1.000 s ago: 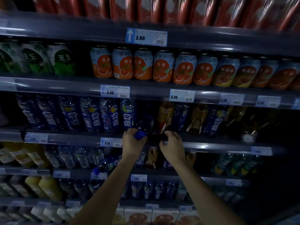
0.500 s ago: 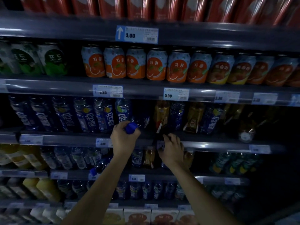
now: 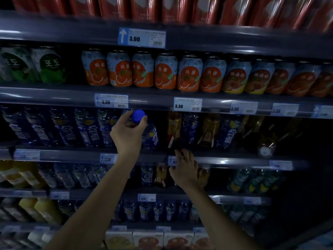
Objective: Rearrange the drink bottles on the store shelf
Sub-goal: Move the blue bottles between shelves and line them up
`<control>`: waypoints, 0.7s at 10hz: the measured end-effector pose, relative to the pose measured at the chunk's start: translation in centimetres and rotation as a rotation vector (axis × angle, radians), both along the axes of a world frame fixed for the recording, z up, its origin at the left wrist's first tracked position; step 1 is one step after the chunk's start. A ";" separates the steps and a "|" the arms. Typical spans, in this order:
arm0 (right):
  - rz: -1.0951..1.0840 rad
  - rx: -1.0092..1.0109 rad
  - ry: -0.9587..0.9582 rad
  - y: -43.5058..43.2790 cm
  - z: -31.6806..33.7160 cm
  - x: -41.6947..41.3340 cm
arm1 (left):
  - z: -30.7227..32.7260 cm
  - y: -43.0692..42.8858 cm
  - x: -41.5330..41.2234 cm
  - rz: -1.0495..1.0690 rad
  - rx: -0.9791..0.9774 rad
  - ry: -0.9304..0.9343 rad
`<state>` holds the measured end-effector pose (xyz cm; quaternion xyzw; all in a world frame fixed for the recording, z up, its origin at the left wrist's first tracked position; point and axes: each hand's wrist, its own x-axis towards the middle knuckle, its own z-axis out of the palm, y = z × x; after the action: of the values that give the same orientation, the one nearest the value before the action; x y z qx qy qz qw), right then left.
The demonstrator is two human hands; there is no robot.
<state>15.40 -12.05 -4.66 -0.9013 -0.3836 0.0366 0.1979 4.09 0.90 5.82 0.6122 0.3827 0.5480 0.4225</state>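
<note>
Fingers of the left hand are wrapped round the neck of a blue-labelled drink bottle, just under its blue cap. The bottle is held tilted, cap toward the camera, in front of the third shelf from the top, at the right end of a row of matching blue-labelled bottles. To its right, amber bottles are stood among more blue ones.

Lower and to the right, the right hand is laid against the front edge of that same shelf, fingers spread over a price tag; nothing is seen gripped in it.

Above, orange grapefruit cans are lined up with green grape cans to their left and peach cans to their right. A 3.00 price label is fixed to the shelf edge over them.
</note>
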 end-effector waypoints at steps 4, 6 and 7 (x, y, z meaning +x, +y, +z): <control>0.008 -0.003 0.003 -0.1 -0.3 0.2 | 0.1 0.0 2.9 -0.056 -0.023 -0.020; 0.014 0.013 -0.001 -0.2 -0.6 0.3 | -0.7 0.4 4.9 -0.091 0.025 0.019; 0.010 0.021 -0.014 -0.1 -0.7 0.3 | -1.6 0.5 5.7 -0.086 0.036 0.074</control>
<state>15.73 -12.18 -5.34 -0.8974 -0.3900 0.0272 0.2045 9.76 1.40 4.27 0.6553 0.3614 0.5133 0.4200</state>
